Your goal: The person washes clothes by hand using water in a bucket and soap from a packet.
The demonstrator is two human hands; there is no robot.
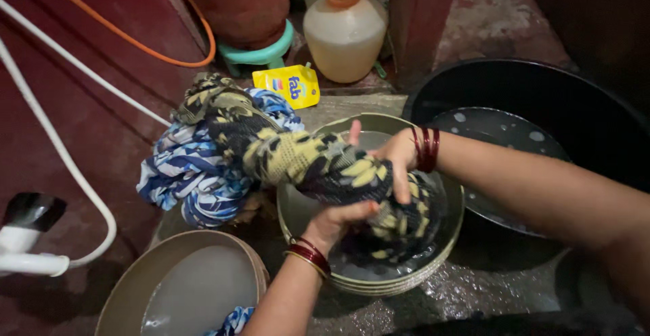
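Head view: both hands [365, 187] wring patterned cloth [318, 163] over basin [298, 214]

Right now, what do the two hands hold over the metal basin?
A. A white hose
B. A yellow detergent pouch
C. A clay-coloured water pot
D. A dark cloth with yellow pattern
D: the left hand and the right hand both grip the dark cloth with yellow pattern, twisted above the water in the metal basin; the pouch, pot and hose lie apart, untouched.
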